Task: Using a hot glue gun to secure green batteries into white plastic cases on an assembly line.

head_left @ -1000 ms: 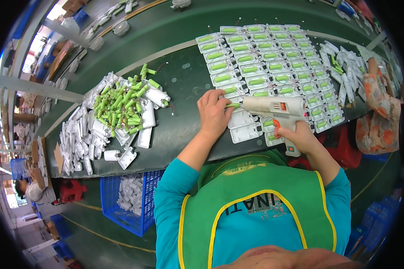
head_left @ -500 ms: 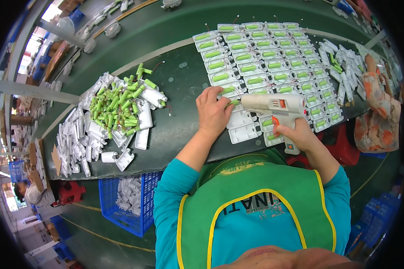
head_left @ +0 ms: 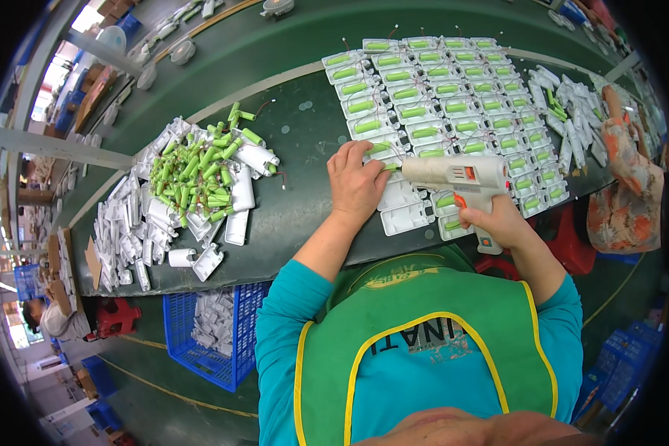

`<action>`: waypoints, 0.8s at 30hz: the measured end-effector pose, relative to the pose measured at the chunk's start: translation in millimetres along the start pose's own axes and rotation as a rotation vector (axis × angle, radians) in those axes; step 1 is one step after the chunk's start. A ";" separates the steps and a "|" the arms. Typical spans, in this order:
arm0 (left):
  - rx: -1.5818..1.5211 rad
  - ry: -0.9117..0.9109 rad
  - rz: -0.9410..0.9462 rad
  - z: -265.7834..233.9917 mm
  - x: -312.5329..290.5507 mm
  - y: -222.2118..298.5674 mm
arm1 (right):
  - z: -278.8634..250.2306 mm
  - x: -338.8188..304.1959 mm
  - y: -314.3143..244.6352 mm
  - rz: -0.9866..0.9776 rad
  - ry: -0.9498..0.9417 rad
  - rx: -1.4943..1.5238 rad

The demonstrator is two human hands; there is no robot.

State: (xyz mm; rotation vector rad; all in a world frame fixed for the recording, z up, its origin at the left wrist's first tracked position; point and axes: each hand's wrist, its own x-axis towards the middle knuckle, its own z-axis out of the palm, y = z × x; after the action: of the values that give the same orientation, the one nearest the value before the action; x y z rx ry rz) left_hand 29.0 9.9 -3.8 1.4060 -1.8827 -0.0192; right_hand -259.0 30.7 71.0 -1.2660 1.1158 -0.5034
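My right hand (head_left: 496, 221) is wrapped round the grip of a white hot glue gun (head_left: 453, 172) with an orange trigger. Its nozzle points left, at the fingertips of my left hand (head_left: 354, 180). Those fingers are bent and closed on a green cylindrical battery (head_left: 391, 166), partly covered by them, over a white plastic housing. Beyond my hands lie rows of white housings (head_left: 415, 112), most with a green battery and thin wires inside. Nearest me, a bare white housing (head_left: 407, 218) shows no battery.
On the left of the dark green table (head_left: 297, 171) sit a heap of green batteries (head_left: 193, 171) and a pile of white housings (head_left: 130, 230). A blue crate (head_left: 238, 342) stands below the edge. At the right are more white parts (head_left: 576, 111) and a person's patterned sleeve (head_left: 628, 167).
Both hands and the glue gun have shifted very slightly right. The left hand stays closed at the same housing, and the right keeps its hold on the glue gun.
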 end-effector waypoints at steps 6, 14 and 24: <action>-0.017 -0.018 -0.009 -1.0 0.5 1.4 | 1.5 -3.2 -5.2 0.014 0.008 -0.022; -0.024 -0.013 -0.001 0.0 -0.3 -0.2 | 2.7 7.1 -9.1 -0.001 0.012 -0.075; -0.039 0.077 0.021 -31.1 -10.5 -1.8 | 8.6 -3.2 -16.3 -0.133 -0.093 0.176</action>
State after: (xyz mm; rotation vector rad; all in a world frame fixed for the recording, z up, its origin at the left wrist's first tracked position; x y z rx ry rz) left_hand 49.4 30.8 11.3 1.3417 -1.8239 0.0081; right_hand -248.7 32.9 86.4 -1.2021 0.8936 -0.6226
